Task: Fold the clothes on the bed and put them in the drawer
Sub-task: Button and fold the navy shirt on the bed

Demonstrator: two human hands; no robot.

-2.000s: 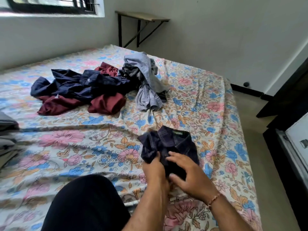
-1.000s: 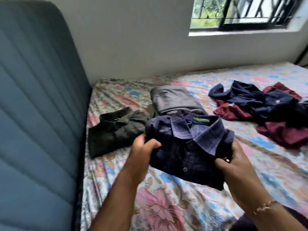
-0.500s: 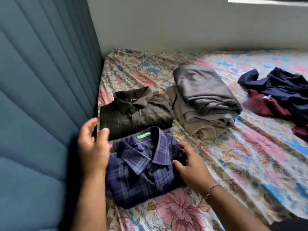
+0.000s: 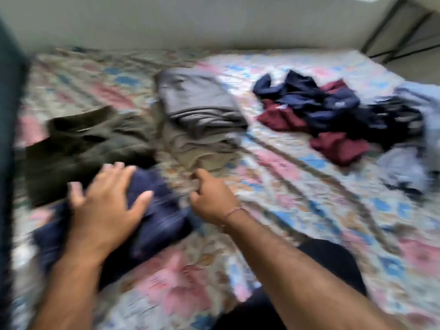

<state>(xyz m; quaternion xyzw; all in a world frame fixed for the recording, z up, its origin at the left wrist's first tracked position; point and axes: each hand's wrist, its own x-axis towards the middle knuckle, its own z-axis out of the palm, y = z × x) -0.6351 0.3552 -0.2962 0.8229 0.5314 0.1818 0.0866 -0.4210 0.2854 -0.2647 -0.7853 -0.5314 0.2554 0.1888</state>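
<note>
Resting flat on the folded navy plaid shirt point(image 4: 154, 210), the left hand point(image 4: 104, 206) has its fingers spread and straight. Shirt lies on the floral bed sheet point(image 4: 297, 186). Just right of the shirt, the right hand point(image 4: 212, 198) is loosely curled, holding nothing. Behind the shirt: folded olive shirt point(image 4: 83, 148), grey folded stack point(image 4: 197, 108). Far right of it: unfolded pile point(image 4: 333, 115). Frame blurred.

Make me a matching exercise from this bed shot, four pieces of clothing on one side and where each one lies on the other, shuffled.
Things:
1. navy plaid shirt
2. olive shirt
3. grey folded trousers
4. maroon garment

Places:
A. in the unfolded heap at the right
B. on top of the tan folded piece, mid-bed
C. under the left hand
D. beyond the plaid shirt, by the headboard side

Pairs: 1-C, 2-D, 3-B, 4-A
</note>
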